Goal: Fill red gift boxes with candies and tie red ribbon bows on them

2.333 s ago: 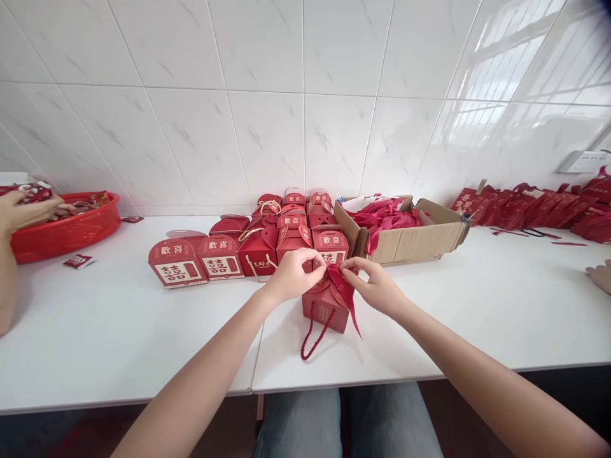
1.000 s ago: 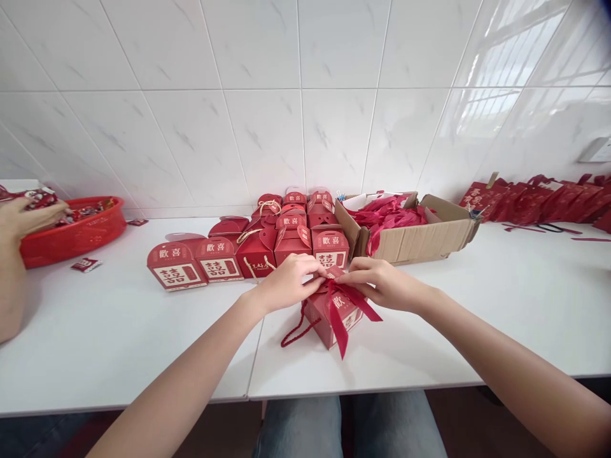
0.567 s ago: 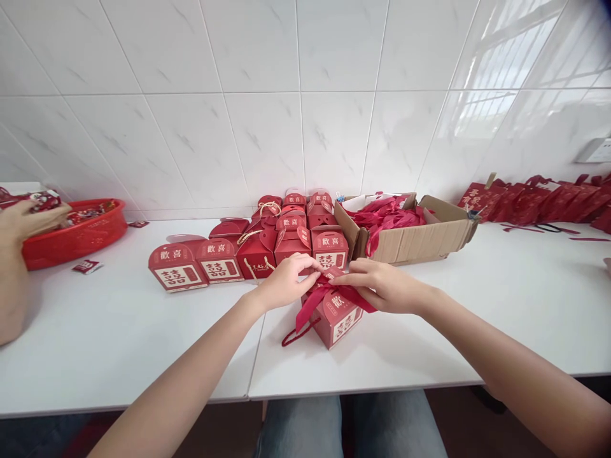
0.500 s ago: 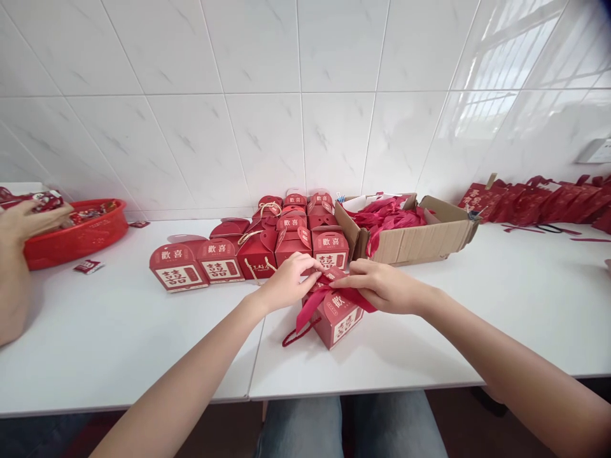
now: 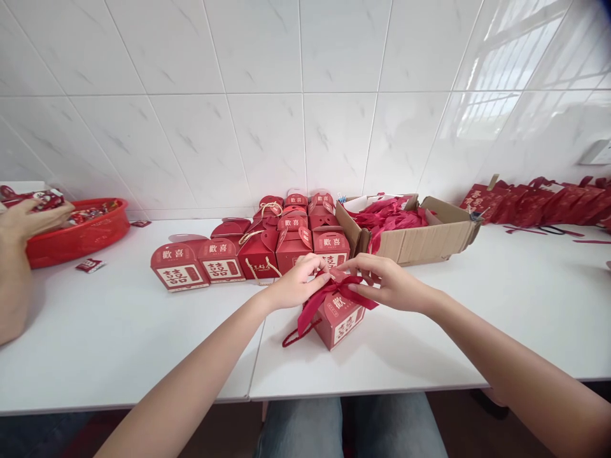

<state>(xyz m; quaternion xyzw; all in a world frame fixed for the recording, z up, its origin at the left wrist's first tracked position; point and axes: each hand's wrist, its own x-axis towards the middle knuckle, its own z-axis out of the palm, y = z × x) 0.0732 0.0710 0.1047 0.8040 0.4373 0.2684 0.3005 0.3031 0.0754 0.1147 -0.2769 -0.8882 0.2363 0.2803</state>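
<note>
Gift box (image 5: 337, 321), red and printed with Chinese characters, is set upright on the white worktop (image 5: 405, 362), just below and between the fingertips of the two hands. The box is turned askew, so that one vertical corner is presented to the wearer and a pale printed panel to the near right. A red ribbon (image 5: 334, 290) is tied across its top; its long axis is laid roughly from left to right, one tail being draped toward the near left. By the left hand (image 5: 300, 280), a fold of ribbon appears to be pinched between thumb and finger, beside the knot. By the right hand (image 5: 394, 284), the opposite loop is touched with the thumb; whether it is also squeezed cannot be told. The knot is flanked by both grips, neither being clearly nearer. A cord handle (image 5: 305, 331) is seen slack at the box's left.
</note>
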